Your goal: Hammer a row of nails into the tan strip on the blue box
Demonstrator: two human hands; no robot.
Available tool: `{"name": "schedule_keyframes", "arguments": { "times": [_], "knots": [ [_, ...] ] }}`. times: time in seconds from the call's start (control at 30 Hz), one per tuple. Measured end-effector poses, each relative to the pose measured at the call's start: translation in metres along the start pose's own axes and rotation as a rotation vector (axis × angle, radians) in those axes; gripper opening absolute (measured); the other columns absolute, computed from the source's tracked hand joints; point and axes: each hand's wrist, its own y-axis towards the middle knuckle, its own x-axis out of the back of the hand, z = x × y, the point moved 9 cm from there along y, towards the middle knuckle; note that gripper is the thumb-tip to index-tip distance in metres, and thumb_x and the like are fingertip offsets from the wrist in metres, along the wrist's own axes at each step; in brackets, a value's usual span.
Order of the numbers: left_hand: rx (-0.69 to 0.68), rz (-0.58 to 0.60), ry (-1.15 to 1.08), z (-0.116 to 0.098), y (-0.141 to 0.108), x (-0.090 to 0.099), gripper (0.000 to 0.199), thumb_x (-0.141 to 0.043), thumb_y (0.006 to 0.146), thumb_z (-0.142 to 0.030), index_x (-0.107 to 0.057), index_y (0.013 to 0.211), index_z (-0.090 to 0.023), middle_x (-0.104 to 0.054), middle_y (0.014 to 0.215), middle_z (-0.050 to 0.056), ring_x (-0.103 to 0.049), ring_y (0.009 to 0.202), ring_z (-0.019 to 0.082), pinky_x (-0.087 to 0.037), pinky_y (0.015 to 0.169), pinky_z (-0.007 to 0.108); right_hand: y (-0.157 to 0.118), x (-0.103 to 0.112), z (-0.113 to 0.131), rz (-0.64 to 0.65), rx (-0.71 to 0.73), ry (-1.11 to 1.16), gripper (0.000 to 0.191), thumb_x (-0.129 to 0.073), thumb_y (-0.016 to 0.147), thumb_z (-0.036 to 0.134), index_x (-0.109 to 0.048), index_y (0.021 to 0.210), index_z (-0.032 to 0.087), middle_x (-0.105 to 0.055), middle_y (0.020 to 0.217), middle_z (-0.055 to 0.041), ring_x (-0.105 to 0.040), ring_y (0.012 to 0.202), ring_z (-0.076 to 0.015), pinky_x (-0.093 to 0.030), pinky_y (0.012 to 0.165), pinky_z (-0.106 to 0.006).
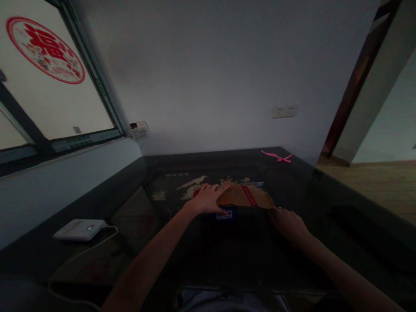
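Note:
A brown patterned sheet (235,196), which looks like wrapping paper, arches above the dark table with a red band (249,196) across it. My left hand (206,199) lies over its left end, fingers bent across the top and thumb low in front. Under that hand is a small blue box (225,214) with a pale label; the thumb touches it, and the paper and fingers hide much of it. My right hand (289,223) pinches the sheet's right end, holding it raised off the table.
The dark glossy table (240,260) has a printed bird and flowers. A white power bank (80,229) with a cable lies at left. A pink ribbon (279,157) is at the far right, near the wall. A window is at left.

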Motion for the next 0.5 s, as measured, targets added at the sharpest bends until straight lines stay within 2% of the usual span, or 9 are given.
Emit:
{"name": "schedule_keyframes", "arguments": {
  "times": [0.1, 0.17, 0.2, 0.27, 0.33, 0.37, 0.43, 0.5],
  "knots": [
    [0.021, 0.027, -0.009, 0.000, -0.001, 0.002, 0.103, -0.053, 0.060, -0.076, -0.010, 0.143, -0.031, -0.022, 0.146, 0.015, -0.022, 0.131, 0.040, -0.016, 0.103, 0.055, -0.002, 0.000, 0.001, 0.009, -0.011, 0.015, 0.036, -0.031, 0.092, 0.027, -0.053, 0.119, 0.020, -0.067, 0.098, -0.0143, -0.067, 0.084, -0.0288, -0.048, 0.065, -0.036],
    [0.024, -0.017, -0.019, 0.001, -0.007, 0.014, 0.103, -0.050, 0.060, -0.077, -0.009, 0.143, -0.032, -0.012, 0.150, 0.013, -0.011, 0.135, 0.040, -0.011, 0.103, 0.059, -0.002, 0.001, 0.002, 0.008, -0.013, 0.024, 0.036, -0.031, 0.092, 0.027, -0.051, 0.122, 0.020, -0.067, 0.099, -0.0150, -0.067, 0.084, -0.0287, -0.048, 0.065, -0.036],
    [0.024, -0.073, -0.030, 0.003, -0.012, 0.025, 0.100, -0.049, 0.062, -0.076, -0.010, 0.143, -0.032, -0.010, 0.151, 0.012, -0.009, 0.135, 0.039, -0.010, 0.104, 0.059, -0.003, 0.001, 0.002, 0.006, -0.014, 0.027, 0.037, -0.031, 0.092, 0.027, -0.050, 0.123, 0.020, -0.067, 0.098, -0.0149, -0.067, 0.084, -0.0284, -0.047, 0.065, -0.036],
    [0.045, -0.259, -0.075, 0.016, -0.029, 0.053, 0.083, -0.045, 0.073, -0.069, -0.018, 0.141, -0.030, -0.016, 0.150, 0.009, -0.015, 0.135, 0.033, -0.013, 0.107, 0.054, -0.003, 0.001, 0.003, -0.001, -0.016, 0.026, 0.037, -0.031, 0.093, 0.027, -0.049, 0.124, 0.020, -0.068, 0.096, -0.0142, -0.067, 0.083, -0.0277, -0.048, 0.066, -0.036],
    [0.132, -0.476, -0.160, 0.045, -0.054, 0.075, 0.060, -0.036, 0.085, -0.056, -0.030, 0.137, -0.025, -0.031, 0.144, 0.008, -0.029, 0.131, 0.026, -0.022, 0.107, 0.045, -0.003, 0.001, 0.003, -0.009, -0.018, 0.013, 0.037, -0.031, 0.092, 0.027, -0.049, 0.124, 0.020, -0.068, 0.095, -0.0140, -0.067, 0.082, -0.0276, -0.048, 0.065, -0.035],
    [0.181, -0.554, -0.201, 0.063, -0.068, 0.078, 0.053, -0.033, 0.088, -0.050, -0.035, 0.134, -0.023, -0.040, 0.139, 0.008, -0.036, 0.127, 0.024, -0.027, 0.106, 0.041, -0.003, 0.001, 0.002, -0.010, -0.020, 0.005, 0.037, -0.031, 0.092, 0.027, -0.050, 0.124, 0.019, -0.068, 0.094, -0.0142, -0.067, 0.082, -0.0279, -0.048, 0.065, -0.036],
    [0.304, -0.661, -0.259, 0.102, -0.095, 0.070, 0.043, -0.029, 0.091, -0.041, -0.044, 0.125, -0.020, -0.053, 0.125, 0.007, -0.048, 0.116, 0.020, -0.035, 0.102, 0.037, -0.003, 0.000, 0.001, -0.008, -0.031, -0.004, 0.037, -0.030, 0.092, 0.028, -0.051, 0.122, 0.019, -0.068, 0.094, -0.0146, -0.067, 0.080, -0.0292, -0.049, 0.063, -0.037],
    [0.411, -0.619, -0.262, 0.134, -0.113, 0.040, 0.038, -0.031, 0.090, -0.036, -0.051, 0.117, -0.019, -0.059, 0.117, 0.006, -0.052, 0.110, 0.020, -0.038, 0.099, 0.036, -0.003, -0.001, 0.001, -0.018, -0.039, -0.006, 0.038, -0.029, 0.093, 0.029, -0.052, 0.120, 0.019, -0.068, 0.093, -0.0148, -0.067, 0.079, -0.0302, -0.049, 0.061, -0.038]
  ]
}}
